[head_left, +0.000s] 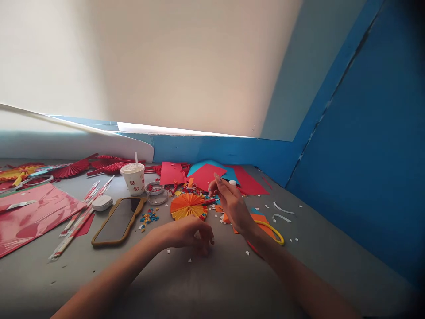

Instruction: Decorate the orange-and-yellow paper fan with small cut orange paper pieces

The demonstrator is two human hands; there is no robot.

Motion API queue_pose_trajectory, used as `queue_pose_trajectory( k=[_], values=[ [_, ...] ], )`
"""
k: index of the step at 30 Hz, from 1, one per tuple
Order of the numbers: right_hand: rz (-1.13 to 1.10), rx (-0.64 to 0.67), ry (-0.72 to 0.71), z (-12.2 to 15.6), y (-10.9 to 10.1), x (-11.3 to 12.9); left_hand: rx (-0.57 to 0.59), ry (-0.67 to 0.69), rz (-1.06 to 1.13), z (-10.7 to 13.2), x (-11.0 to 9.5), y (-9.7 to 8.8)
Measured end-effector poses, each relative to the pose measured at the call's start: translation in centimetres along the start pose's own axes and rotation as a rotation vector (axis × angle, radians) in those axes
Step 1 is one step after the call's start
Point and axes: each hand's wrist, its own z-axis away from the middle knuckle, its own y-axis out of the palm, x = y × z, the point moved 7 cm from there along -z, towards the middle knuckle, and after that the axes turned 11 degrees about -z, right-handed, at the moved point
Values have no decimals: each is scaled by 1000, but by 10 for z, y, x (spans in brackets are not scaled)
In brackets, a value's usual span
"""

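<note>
the raised right hand (232, 207) pinched a slim dark stick with a round white knob (232, 182) narrowly in its fingertips (216, 178), a steady hold just above an orange-and-yellow pleated paper rosette (188, 206). the left hand (186, 234) curled on the grey tabletop (315, 266) among white paper scraps (190, 260); whether it held anything, i could not tell.

The single head-worn camera is looking forward and steeply down from above the person's forearms (99, 288), which are entering from the bottom edge. It is sitting close to the left hand (184, 232) and right hand (230, 204), which are occupying the lower middle of the frame. The grey table (318, 266) is receding ahead, with the orange paper fan (188, 206) nearer and the paper cup (133, 179) farther off. The wide view is also taking in a blue wall (358, 168) on the right and a pale sloping surface (186, 57) above.
</note>
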Motion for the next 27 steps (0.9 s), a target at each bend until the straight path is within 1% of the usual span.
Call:
queue_pose_trajectory(
  k=[3, 5, 8, 11, 14, 16, 19, 27],
  values=[
    [23, -2, 7, -1, -2, -1, -18, 12, 43, 0, -1, 1],
    [54, 0, 11, -1, -2, 1, -73, 15, 94, -1, -1, -4],
    [123, 19, 18, -2, -2, 7, -254, -11, 199, 0, 1, -23],
    [198, 80, 34, -3, 0, 11, -455, -37, 319, 6, 6, -47],
    [261, 129, 62, -3, 2, 9, -589, -65, 428, 13, 13, -63],
    [296, 141, 73, -3, 2, 5, -632, -82, 490, 17, 16, -67],
    [335, 144, 76, -4, 1, -1, -663, -87, 557, 19, 18, -68],
    [382, 127, 63, -7, -6, -14, -688, -81, 603, 20, 12, -69]
  ],
)
